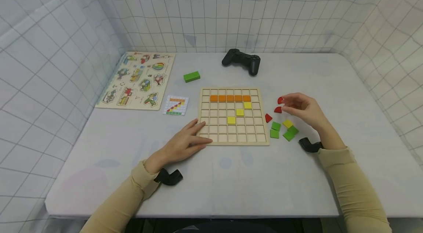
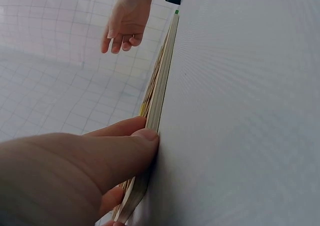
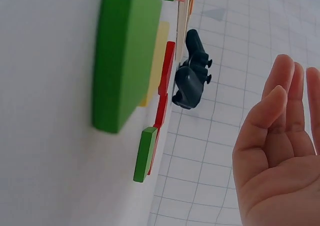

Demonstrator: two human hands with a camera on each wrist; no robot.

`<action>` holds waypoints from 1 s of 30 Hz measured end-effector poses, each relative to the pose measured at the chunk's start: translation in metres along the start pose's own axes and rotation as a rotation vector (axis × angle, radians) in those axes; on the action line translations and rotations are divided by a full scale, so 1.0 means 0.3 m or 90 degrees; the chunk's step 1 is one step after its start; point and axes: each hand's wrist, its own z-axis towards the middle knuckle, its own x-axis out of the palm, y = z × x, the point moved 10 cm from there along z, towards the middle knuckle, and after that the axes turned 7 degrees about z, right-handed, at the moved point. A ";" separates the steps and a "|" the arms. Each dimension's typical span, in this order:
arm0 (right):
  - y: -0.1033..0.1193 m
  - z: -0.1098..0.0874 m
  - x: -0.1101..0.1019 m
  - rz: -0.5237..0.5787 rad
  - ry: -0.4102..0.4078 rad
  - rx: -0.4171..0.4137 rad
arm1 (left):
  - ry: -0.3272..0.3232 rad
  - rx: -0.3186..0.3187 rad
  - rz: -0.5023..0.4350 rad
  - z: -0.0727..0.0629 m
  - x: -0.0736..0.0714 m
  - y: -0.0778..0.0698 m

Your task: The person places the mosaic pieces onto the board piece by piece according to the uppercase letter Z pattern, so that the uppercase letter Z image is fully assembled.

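My left hand [image 1: 183,141] rests at the near left corner of a wooden grid board [image 1: 232,142]. Its thumb touches the board's near side, with fingers lying over the left part. A row of orange squares [image 1: 230,98] fills part of the board's far side, with yellow squares [image 1: 239,112] stepping diagonally below. Right of the board, my right hand [image 1: 302,110] hovers over red quarter-round pieces [image 1: 278,109], fingertips beside them in the head view. The right wrist view shows nothing in this hand [image 3: 280,156]. Several green squares [image 1: 274,134] and a yellow square [image 1: 288,123] lie nearby.
A pattern card [image 1: 176,105] lies left of the board, near a wooden picture puzzle [image 1: 137,80]. Behind the board are a green block [image 1: 191,76] and a black game controller [image 1: 241,60]. Gridded white sheets [image 1: 211,9] surround the table's back and sides.
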 end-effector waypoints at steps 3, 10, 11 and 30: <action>-0.015 -0.004 -0.004 -0.008 0.005 0.019 | -0.003 0.003 0.000 0.000 -0.002 0.000; 0.011 -0.015 0.007 -0.046 0.031 0.044 | 0.007 -0.003 -0.001 -0.001 0.001 0.004; 0.020 -0.017 0.010 -0.055 0.034 0.052 | 0.007 -0.003 -0.001 0.000 0.001 0.004; -0.098 -0.020 -0.001 -0.113 0.131 0.084 | 0.010 -0.010 -0.003 -0.002 0.000 0.003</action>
